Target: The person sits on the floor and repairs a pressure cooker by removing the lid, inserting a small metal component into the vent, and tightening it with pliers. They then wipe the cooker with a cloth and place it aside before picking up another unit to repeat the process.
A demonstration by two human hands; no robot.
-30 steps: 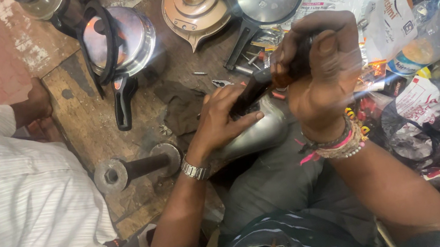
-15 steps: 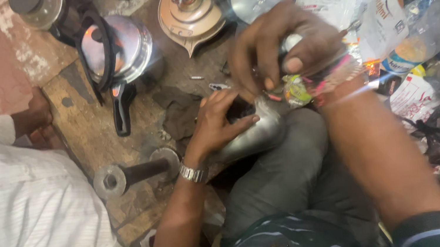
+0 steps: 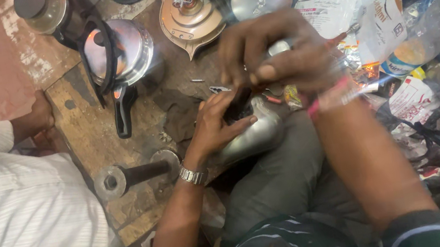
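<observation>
Head view: the left hand (image 3: 218,122) clamps a shiny steel vessel (image 3: 252,136) against the person's knee, fingers curled over its dark fitting (image 3: 237,108). The right hand (image 3: 274,55), blurred, hovers just above it, fingers pinched around a small tool whose kind cannot be told. Likely risks: the rounded vessel may roll off the knee if the clamping thumb loosens; the tool may skid off the fitting onto the left fingers. Small screws (image 3: 198,80) lie loose on the cluttered wooden bench (image 3: 83,122) nearby, easily lost.
</observation>
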